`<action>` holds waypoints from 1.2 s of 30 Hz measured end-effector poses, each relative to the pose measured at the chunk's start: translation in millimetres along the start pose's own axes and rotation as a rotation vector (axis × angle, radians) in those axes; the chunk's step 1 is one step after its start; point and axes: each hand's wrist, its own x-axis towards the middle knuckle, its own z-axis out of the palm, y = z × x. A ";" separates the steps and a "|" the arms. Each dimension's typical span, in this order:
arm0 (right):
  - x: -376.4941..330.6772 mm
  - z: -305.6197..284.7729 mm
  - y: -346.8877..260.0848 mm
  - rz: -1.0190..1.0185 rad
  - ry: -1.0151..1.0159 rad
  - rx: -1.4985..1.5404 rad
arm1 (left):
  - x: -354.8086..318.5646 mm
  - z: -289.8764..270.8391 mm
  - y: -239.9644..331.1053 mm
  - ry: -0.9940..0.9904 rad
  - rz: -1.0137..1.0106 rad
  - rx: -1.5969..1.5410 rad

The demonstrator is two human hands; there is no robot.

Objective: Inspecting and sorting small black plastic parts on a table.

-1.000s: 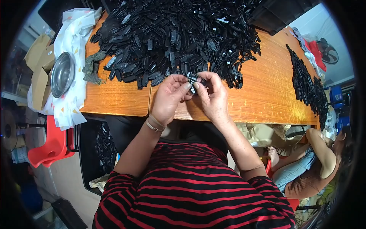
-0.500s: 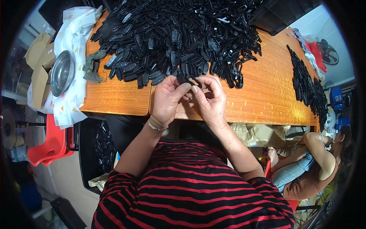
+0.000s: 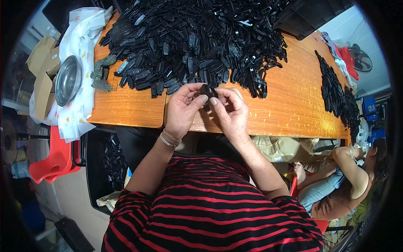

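Note:
Between my two hands, just above the table's front edge, is a small black plastic piece point(image 3: 208, 90), perhaps a clip; its exact kind is too small to tell. My left hand point(image 3: 184, 107) pinches it from the left with thumb and fingers. My right hand point(image 3: 230, 111) holds its other side, thumb tip close to the left thumb. Part of the piece is hidden by the fingers. Right beyond my hands spreads a large heap of similar black plastic pieces point(image 3: 189, 46), elongated and some with open loops.
The wooden table point(image 3: 294, 92) carries a smaller row of black pieces point(image 3: 333, 88) at right. At left lie a metal bowl point(image 3: 68, 81), a patterned white sheet point(image 3: 79, 38) and a dark crumpled glove point(image 3: 102, 73). A black bin point(image 3: 100, 168) stands below left; a seated person point(image 3: 344, 180) is at right.
The black piece has been turned between my fingers, from lying curved across them to a more compact, upright position. My hands have drawn slightly closer together.

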 end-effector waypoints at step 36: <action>26.7 -53.2 16.4 -0.349 -0.203 -0.699 | -124.2 -109.0 134.1 0.062 -0.207 1.804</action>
